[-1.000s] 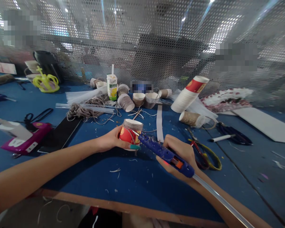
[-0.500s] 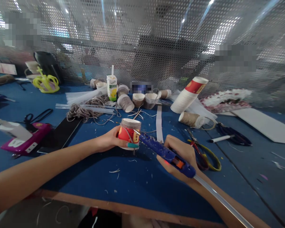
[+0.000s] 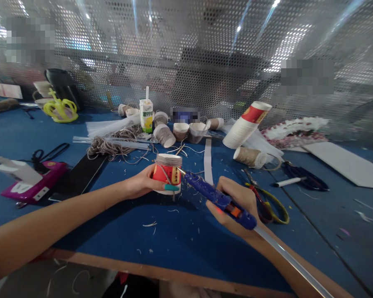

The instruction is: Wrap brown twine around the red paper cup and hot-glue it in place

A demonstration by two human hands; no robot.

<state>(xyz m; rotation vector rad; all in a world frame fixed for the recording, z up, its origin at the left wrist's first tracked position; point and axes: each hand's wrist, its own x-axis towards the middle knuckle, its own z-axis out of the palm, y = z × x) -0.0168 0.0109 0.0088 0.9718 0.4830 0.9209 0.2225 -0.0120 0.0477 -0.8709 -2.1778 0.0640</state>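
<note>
My left hand point(image 3: 141, 184) is wrapped round a red paper cup point(image 3: 167, 175) that stands upside down on the blue table, with twine wound around its top end. My right hand point(image 3: 236, 200) grips a blue hot glue gun point(image 3: 219, 200) with an orange trigger. The gun's metal tip touches the cup's right side just below the twine band. A clear glue stick point(image 3: 290, 261) sticks out of the back of the gun along my right forearm.
Behind the cup lie twine-wrapped cups point(image 3: 164, 134), a tangle of twine point(image 3: 107, 145), a drink carton point(image 3: 146, 114), a stack of paper cups point(image 3: 245, 124) and a twine roll point(image 3: 250, 156). Scissors point(image 3: 269, 205) lie right of my hand. A pink box point(image 3: 34, 186) sits at the left.
The cup has been turned slightly upright and shifted a little left and up. The glue gun's tip followed it and stays at its side.
</note>
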